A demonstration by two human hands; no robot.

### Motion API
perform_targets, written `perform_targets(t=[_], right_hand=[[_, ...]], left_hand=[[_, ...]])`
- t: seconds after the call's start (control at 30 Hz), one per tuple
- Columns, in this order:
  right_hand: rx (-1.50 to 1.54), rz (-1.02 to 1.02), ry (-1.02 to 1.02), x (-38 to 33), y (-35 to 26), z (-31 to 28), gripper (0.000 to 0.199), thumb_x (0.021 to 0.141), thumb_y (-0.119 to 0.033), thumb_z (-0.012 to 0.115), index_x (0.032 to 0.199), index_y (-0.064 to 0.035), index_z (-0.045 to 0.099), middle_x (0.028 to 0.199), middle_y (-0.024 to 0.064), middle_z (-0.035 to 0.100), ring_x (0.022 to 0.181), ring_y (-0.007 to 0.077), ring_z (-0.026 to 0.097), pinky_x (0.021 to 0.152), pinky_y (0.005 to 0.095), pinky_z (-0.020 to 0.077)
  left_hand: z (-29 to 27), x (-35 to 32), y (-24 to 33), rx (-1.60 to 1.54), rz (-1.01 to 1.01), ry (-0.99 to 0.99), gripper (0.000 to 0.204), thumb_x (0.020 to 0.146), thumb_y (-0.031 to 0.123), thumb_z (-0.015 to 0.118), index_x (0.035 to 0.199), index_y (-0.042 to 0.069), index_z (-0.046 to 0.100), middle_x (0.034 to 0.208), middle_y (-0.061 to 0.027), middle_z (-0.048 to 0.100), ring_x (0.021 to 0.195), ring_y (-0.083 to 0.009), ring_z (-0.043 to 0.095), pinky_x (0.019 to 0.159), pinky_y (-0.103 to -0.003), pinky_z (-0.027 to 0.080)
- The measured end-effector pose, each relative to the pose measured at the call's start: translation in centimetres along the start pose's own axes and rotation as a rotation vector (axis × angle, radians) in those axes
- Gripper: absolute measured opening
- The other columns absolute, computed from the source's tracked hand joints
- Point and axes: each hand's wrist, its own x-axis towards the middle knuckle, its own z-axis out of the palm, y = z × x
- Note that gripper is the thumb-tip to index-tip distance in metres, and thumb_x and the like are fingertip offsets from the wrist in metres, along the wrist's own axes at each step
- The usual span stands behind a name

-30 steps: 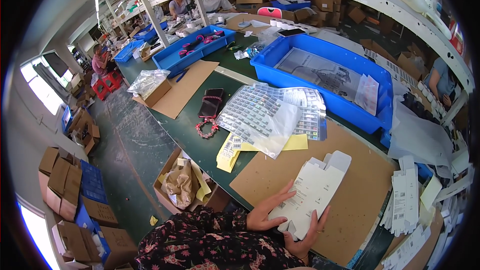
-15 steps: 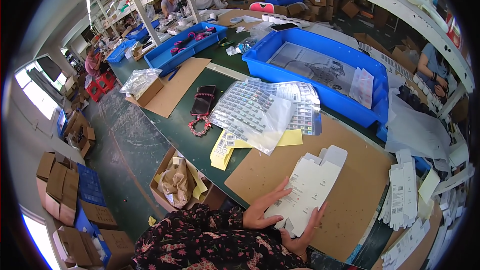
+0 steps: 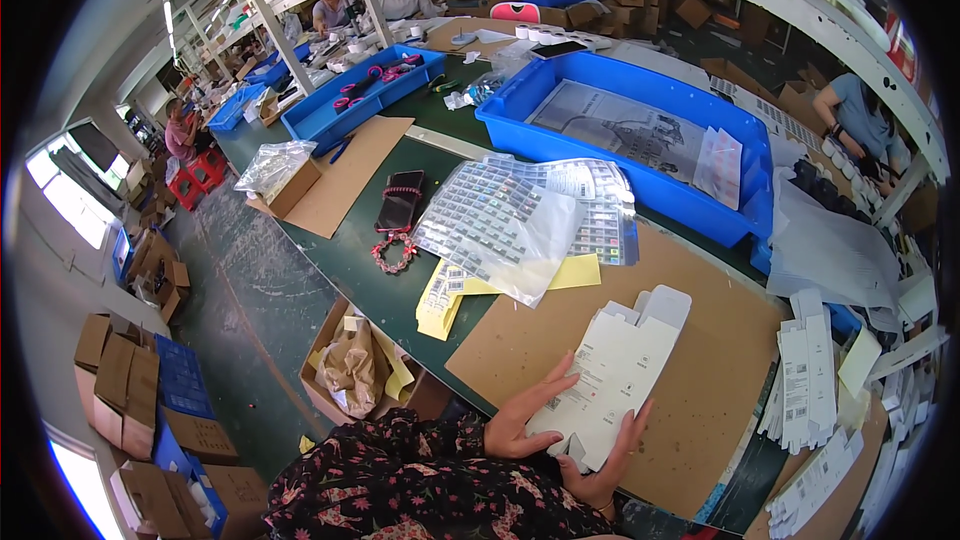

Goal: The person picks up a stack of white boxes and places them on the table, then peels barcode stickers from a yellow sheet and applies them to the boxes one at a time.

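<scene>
Both hands grip one flat white carton blank [image 3: 612, 375], a die-cut piece of thin, smooth card with tuck flaps at its far end and fine print along one panel. The left hand [image 3: 528, 418] lies against its left edge with the fingers spread over the face, and the right hand [image 3: 606, 468] cups the near right corner from below, its fingers wrapped onto the card. The blank lies tilted over a broad sheet of brown corrugated cardboard [image 3: 700, 360], matte and square-cornered, which covers the near part of the dark green work table [image 3: 340, 250].

Just beyond the sheet's far left corner lies a glossy clear plastic bag of small printed labels [image 3: 510, 215], crinkled and limp, overlapping yellow paper sheets [image 3: 450, 290]. To the left of the bag a dark phone [image 3: 398, 202] lies flat with a red braided cord [image 3: 395, 252] looped beside it. Behind them stands a deep blue plastic bin [image 3: 640, 180] with rigid walls, holding grey printed sheets. On the right of the cardboard, well apart from the hands, more flat white cartons [image 3: 805, 380] are stacked in long narrow piles. Below the table edge an open brown box [image 3: 355, 370] holds crumpled kraft paper
</scene>
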Motion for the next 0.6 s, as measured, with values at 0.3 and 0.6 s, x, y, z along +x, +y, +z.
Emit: perform_targets(t=[0.3, 0.6], right_hand=[[-0.017, 0.012, 0.007, -0.13, -0.03, 0.05, 0.110, 0.087, -0.060, 0.077, 0.161, 0.0040, 0.026, 0.166, 0.0390, 0.014, 0.152, 0.0543, 0.026, 0.118, 0.0594, 0.0334], [-0.048, 0.011, 0.009, 0.09, -0.40, -0.03, 0.109, 0.088, -0.061, 0.076, 0.160, 0.0049, 0.027, 0.166, 0.0384, 0.016, 0.152, 0.0538, 0.027, 0.118, 0.0589, 0.0336]], left_hand=[[0.02, 0.05, 0.12, 0.009, 0.008, -0.001, 0.080, 0.094, 0.015, 0.070, 0.162, -0.002, 0.031, 0.171, -0.0317, 0.012, 0.160, -0.0413, 0.016, 0.127, -0.046, 0.019], [0.05, -0.13, -0.14, 0.012, 0.004, 0.001, 0.079, 0.094, 0.015, 0.069, 0.162, -0.001, 0.031, 0.171, -0.0307, 0.013, 0.160, -0.0408, 0.016, 0.127, -0.046, 0.019]])
